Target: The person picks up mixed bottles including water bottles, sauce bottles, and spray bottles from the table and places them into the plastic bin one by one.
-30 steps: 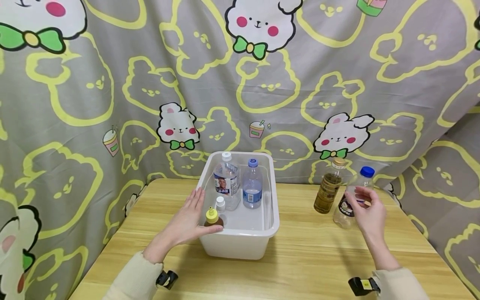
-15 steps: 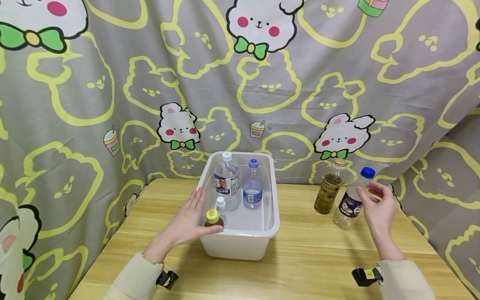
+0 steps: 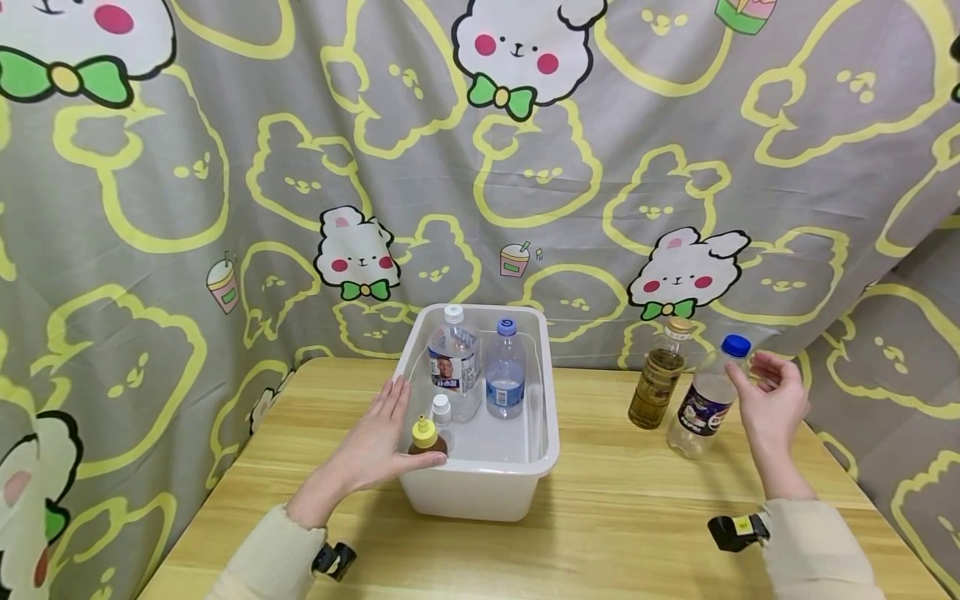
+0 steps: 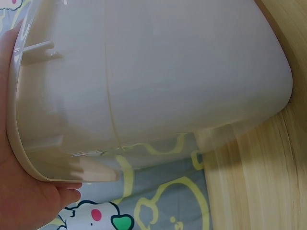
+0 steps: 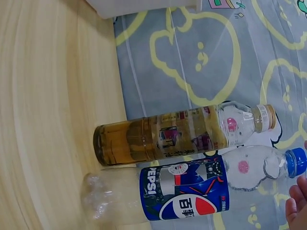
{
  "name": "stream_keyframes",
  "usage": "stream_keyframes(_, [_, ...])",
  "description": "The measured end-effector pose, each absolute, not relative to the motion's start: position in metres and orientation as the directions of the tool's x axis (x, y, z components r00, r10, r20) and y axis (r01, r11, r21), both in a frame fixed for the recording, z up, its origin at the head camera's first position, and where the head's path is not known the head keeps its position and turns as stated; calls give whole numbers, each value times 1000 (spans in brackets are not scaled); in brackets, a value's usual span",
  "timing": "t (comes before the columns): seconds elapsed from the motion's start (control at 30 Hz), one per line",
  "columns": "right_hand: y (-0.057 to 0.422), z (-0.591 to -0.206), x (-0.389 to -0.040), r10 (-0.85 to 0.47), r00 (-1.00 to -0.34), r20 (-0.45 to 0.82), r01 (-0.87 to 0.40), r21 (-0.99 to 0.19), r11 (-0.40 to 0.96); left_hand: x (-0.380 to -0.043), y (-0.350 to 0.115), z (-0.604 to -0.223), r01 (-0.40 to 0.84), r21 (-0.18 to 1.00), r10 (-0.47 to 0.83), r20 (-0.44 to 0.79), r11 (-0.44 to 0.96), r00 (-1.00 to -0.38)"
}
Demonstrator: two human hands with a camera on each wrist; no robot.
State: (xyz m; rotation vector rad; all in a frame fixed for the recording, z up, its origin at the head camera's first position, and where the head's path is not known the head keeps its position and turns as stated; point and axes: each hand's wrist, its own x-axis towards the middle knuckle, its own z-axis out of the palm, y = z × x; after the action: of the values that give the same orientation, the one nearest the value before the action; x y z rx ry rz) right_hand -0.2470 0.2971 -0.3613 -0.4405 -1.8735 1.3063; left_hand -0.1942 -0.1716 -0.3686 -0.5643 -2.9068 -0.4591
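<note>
Left hand point(image 3: 375, 442) on a white tub point(image 3: 472, 493), right hand point(image 3: 772, 408) beside a Pepsi bottle point(image 3: 701, 415)

Left-hand fingers lie spread along the tub's rim. Right-hand fingers curve loosely just beside the bottle's blue cap point(image 3: 737, 345); I cannot tell whether they touch it. Left of that hand, on the wooden counter point(image 3: 600, 508), the bottle bears a dark blue label point(image 5: 184, 189) reading "PEPSI". Its long axis is vertical, cap up.

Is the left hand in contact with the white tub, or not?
Touching. The left wrist view shows the left hand lying against the white tub, with no gap at its rim.
</note>
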Motion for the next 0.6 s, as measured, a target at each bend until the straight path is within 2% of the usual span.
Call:
stream_keyframes(0.37, [305, -360, -256, 664, -653, 364, -85, -907, 413, -194, -171, -368, 386, 266, 343, 196, 883, -919])
stream_keyframes(0.6, [311, -362, -263, 629, -696, 346, -61, -902, 428, -194, -172, -368, 390, 268, 344, 204, 881, -917])
